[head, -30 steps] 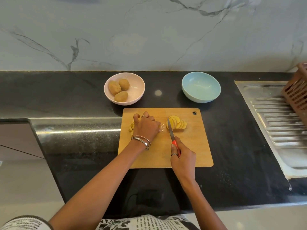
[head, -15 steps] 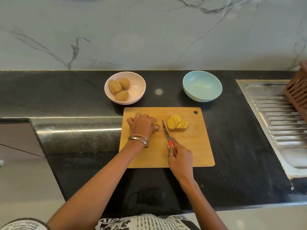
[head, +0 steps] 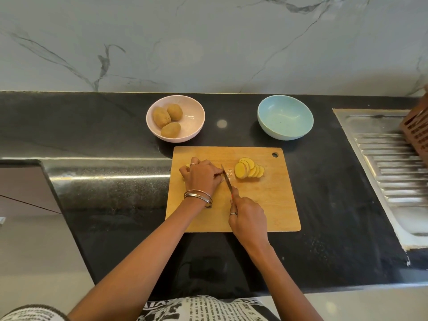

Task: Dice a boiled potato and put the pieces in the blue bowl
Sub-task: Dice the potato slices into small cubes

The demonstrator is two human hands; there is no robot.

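Note:
A wooden cutting board (head: 266, 205) lies on the black counter. My left hand (head: 201, 176) presses down on yellow potato pieces at the board's left side, and most of them are hidden under my fingers. My right hand (head: 247, 216) grips a red-handled knife (head: 227, 180), whose blade touches the board right beside my left fingertips. A fanned row of yellow potato slices (head: 249, 169) lies to the right of the blade. The blue bowl (head: 285, 117) stands behind the board, with nothing in it.
A pink bowl (head: 195, 119) with three whole potatoes (head: 168, 119) stands behind the board's left corner. A steel sink drainboard (head: 389, 167) lies at the right, with a brown slotted basket (head: 416, 126) on it. The counter's edge steps down at the left.
The knife moved left, away from the slices, to my left fingertips. My left hand curled tighter over the potato pieces.

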